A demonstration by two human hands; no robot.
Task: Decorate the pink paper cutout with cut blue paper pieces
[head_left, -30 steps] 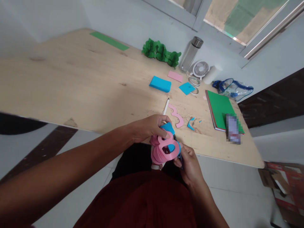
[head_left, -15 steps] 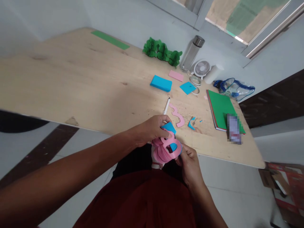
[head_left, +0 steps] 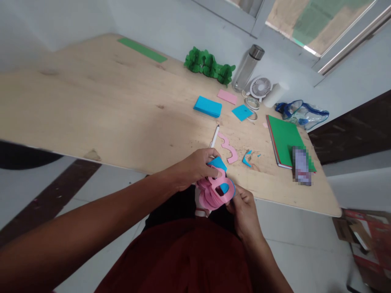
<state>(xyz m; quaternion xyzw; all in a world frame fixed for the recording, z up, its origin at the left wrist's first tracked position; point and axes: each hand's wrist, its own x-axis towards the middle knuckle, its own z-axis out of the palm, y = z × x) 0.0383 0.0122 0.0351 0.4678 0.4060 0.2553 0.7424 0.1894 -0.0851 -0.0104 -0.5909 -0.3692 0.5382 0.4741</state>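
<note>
- Your left hand (head_left: 202,166) pinches pink cutouts (head_left: 227,195) over blue paper (head_left: 218,163); slackening could misalign them.
- Your right hand (head_left: 245,208) curls at their four o'clock, its hold unclear; tugging could tear.

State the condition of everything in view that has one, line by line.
Left hand: closed on pink cutouts
Right hand: fingers bent at the papers' edge; grip unclear
Pink cutouts: layered, held
Blue paper: behind the top pink cutout
Notebook: closed
Bottle: standing, capped
Fan: standing; running or off, unclear
Green paper decoration: spread open
Blue sheets: stacked
White pen: lying down
</note>
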